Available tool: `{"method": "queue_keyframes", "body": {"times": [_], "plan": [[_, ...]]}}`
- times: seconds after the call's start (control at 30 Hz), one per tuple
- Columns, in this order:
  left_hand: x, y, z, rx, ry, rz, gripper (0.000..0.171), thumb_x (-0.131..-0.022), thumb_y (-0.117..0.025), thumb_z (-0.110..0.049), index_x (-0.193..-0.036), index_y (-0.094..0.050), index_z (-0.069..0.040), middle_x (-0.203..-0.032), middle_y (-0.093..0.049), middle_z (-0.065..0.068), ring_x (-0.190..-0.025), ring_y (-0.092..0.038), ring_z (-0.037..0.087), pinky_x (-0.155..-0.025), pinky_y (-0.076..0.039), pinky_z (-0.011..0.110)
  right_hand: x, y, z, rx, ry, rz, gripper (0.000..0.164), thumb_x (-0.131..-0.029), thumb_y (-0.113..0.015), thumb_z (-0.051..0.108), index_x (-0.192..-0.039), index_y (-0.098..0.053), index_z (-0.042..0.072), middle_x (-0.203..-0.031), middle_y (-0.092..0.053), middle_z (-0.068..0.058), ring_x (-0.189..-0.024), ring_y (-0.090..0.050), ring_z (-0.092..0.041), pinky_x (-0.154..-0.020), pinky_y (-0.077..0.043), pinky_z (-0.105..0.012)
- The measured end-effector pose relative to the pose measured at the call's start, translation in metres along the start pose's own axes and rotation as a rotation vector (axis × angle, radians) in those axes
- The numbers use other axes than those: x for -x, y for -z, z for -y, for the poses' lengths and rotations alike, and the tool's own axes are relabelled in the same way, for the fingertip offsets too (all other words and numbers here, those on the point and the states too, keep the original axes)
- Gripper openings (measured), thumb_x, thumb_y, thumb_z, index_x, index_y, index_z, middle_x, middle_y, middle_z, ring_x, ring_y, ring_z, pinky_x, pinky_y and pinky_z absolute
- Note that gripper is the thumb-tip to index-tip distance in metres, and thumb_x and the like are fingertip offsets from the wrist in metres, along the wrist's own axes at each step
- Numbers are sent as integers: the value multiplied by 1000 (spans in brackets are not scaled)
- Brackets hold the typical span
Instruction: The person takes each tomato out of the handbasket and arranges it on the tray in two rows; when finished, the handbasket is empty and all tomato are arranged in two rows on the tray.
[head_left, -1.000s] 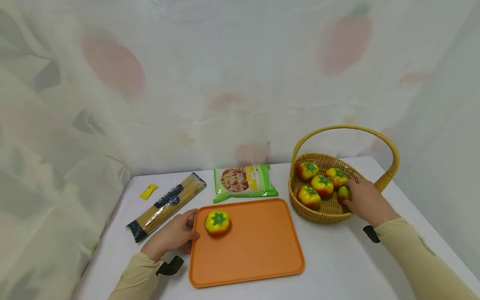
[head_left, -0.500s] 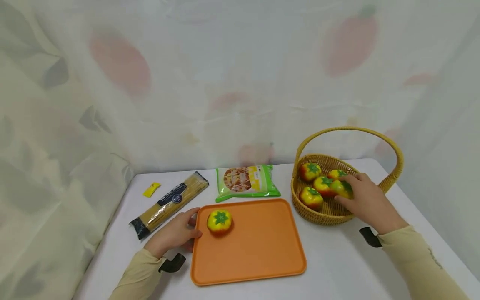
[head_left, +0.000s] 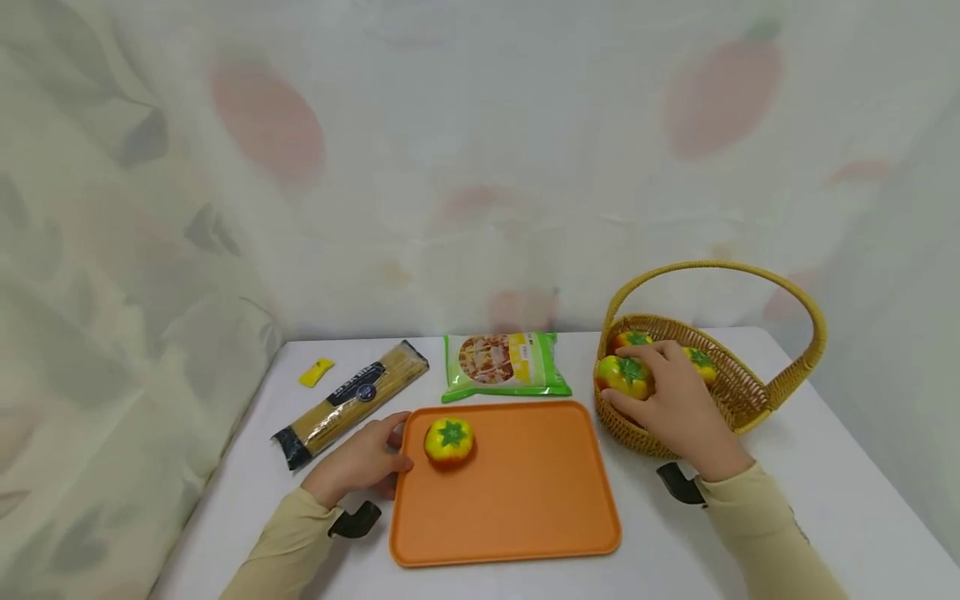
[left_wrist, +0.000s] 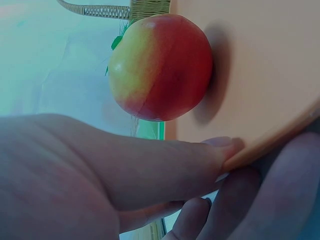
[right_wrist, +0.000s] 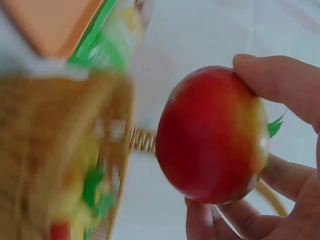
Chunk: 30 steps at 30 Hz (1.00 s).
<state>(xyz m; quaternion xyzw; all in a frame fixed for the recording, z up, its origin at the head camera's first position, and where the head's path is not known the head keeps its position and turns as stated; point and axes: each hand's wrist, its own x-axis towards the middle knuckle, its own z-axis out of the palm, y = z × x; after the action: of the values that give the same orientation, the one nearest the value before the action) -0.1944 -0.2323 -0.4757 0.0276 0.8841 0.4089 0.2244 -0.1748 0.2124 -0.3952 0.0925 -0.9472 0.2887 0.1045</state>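
My right hand point(head_left: 678, 408) grips a yellow-and-red tomato point(head_left: 630, 377) with a green leafy top. Thumb and fingers wrap its sides in the right wrist view, where the tomato point(right_wrist: 210, 135) is raised above the basket's rim. The wicker basket point(head_left: 637, 437) stands below that hand, with more tomatoes in it partly hidden. On the left, my left hand point(head_left: 360, 458) holds the edge of an orange tray point(head_left: 517, 508), thumb over the rim and fingers at its outer side. One tomato point(head_left: 449, 442) sits near the tray's back left corner, close to the left thumb.
A green-edged food bag point(head_left: 502, 364) lies behind the tray. To its left are a long pack of dried noodles point(head_left: 352, 400) and a small yellow packet point(head_left: 317, 372). The basket's tall handle point(head_left: 816, 333) arches up at the right. A printed curtain hangs behind the table.
My right hand has lifted a tomato from the basket's right part and carried it left to the basket's left side. The left hand stays at the tray edge; the head view has shifted slightly.
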Motion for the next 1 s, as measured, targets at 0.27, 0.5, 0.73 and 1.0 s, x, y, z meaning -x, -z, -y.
{"method": "queue_keyframes", "body": {"times": [0.27, 0.5, 0.73, 1.0], "plan": [[-1, 0, 0, 5, -8, 16, 82, -96, -78, -6, -167, -37, -8, -134, -68, 23, -66, -73, 24, -58, -66, 37, -7, -46, 30, -94, 38, 30, 56, -88, -91, 36, -135, -70, 13, -129, -57, -14, -115, -58, -31, -96, -56, -50], [0, 1, 0, 6, 9, 14, 82, -96, -79, -7, -167, -38, -9, -136, -66, 23, -68, -73, 24, -58, -66, 36, -8, -85, 49, -121, 24, 97, 58, -87, -93, 38, -136, -70, 17, -127, -57, -8, -115, -58, -27, -97, -59, -47], [1, 1, -4, -1, 10, -4, 81, -95, -80, -6, -166, -40, -10, -132, -68, 20, -69, -72, 23, -58, -66, 37, -5, -109, 59, -115, 22, 138, 58, -86, -94, 38, -136, -70, 20, -128, -58, -5, -117, -59, -25, -99, -58, -45], [3, 1, -4, -13, 18, -10, 81, -94, -81, -6, -165, -41, -11, -129, -68, 19, -67, -71, 24, -58, -65, 37, -2, -124, 63, -117, 47, 190, 57, -87, -92, 37, -137, -70, 19, -129, -58, -2, -116, -63, -21, -100, -59, -44]]}}
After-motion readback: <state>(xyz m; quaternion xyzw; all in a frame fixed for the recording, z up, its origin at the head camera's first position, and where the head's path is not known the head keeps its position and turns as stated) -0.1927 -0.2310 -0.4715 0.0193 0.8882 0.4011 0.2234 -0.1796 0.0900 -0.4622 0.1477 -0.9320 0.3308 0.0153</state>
